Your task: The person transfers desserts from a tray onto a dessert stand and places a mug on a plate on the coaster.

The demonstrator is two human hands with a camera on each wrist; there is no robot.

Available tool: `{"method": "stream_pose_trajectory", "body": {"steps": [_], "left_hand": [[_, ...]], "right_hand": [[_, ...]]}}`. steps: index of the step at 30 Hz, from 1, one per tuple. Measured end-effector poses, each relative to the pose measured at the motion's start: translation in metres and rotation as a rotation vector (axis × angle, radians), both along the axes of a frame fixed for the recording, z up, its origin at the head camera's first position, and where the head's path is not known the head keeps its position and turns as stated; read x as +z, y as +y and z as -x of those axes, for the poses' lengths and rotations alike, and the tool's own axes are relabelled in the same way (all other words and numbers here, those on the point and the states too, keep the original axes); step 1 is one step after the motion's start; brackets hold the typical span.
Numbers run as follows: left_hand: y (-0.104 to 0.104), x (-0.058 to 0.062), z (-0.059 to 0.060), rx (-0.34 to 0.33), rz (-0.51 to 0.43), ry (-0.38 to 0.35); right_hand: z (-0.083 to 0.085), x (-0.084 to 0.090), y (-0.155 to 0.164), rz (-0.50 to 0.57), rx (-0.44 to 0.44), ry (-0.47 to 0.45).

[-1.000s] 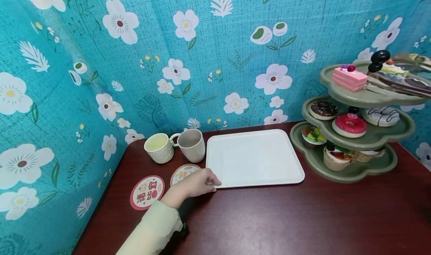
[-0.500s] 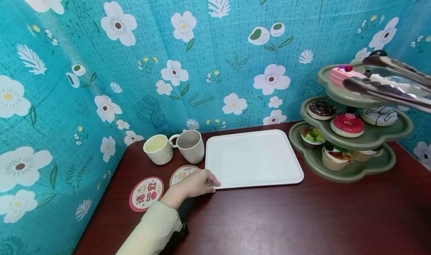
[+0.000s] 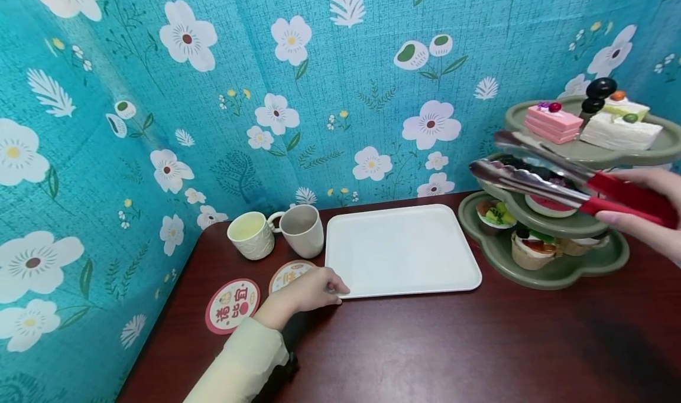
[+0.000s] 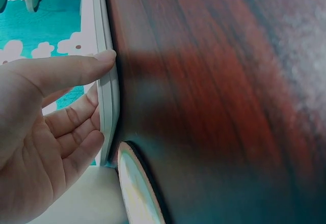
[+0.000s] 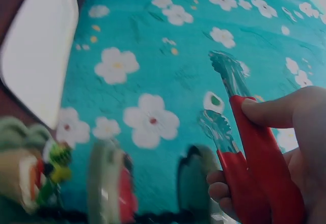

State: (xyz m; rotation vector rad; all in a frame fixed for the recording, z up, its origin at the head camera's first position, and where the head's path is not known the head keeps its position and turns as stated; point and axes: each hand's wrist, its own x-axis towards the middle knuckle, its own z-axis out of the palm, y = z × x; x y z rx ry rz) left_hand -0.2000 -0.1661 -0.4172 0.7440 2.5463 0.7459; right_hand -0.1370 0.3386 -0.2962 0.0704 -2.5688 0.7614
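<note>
The left hand (image 3: 308, 292) pinches the near-left corner of the white tray (image 3: 400, 249), thumb on its rim, and should keep it flat on the worktop (image 3: 425, 350). At three o'clock, the right hand (image 3: 646, 211) grips red-handled tongs (image 3: 553, 181), tips parted before the tiered stand (image 3: 553, 273); I judge they should close gently around one pastry.

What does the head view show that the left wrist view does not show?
Only the head view shows the right hand holding the red-handled tongs before the green three-tier stand of cakes and donuts, and the two mugs. Only the left wrist view shows the thumb tip against the tray's edge. Both show the left hand at the white tray, a round coaster and the dark wooden table.
</note>
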Motion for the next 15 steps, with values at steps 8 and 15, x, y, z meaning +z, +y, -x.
{"method": "stream_pose_trajectory", "body": {"steps": [8,15], "left_hand": [[0.000,-0.001,0.000,-0.002,-0.008,0.008],[0.000,0.000,0.000,0.008,-0.007,-0.002]], "right_hand": [[0.012,0.002,-0.038,-0.286,0.150,-0.282],[0.025,-0.024,-0.069,-0.240,0.303,-0.263]]}}
